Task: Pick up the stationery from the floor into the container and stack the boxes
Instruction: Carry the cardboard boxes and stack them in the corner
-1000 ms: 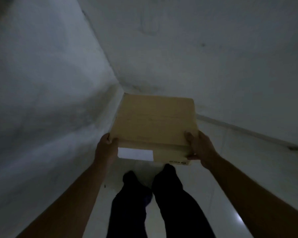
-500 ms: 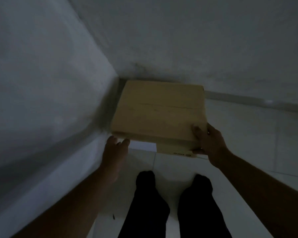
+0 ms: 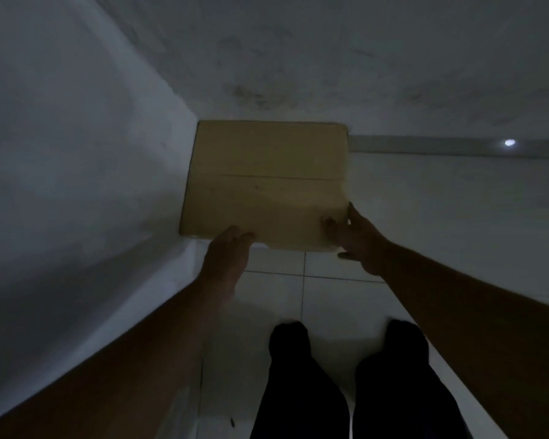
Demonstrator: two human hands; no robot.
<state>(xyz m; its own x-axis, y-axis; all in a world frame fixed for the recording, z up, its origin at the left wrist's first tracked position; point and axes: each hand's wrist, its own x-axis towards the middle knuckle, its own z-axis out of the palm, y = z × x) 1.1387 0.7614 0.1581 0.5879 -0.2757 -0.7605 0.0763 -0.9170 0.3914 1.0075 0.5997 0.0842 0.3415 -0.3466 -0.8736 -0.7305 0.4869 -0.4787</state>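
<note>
A brown cardboard box [image 3: 267,182] with closed flaps sits in the room's corner, its left side against the wall. My left hand [image 3: 225,258] lies at the box's near left edge, fingers fairly straight and touching it. My right hand [image 3: 355,239] grips the near right corner, thumb on top and fingers curled underneath. What is under the box is hidden, and no stationery or container is visible.
Two dim white walls [image 3: 76,153] meet behind the box. The floor is pale tile [image 3: 425,217] with a bright light spot [image 3: 509,142] on the far skirting. My dark-trousered legs [image 3: 346,384] stand close below the box.
The box has gone lower and deeper into the corner. My left hand let go of its left side and now touches the near edge. My right hand kept its grip.
</note>
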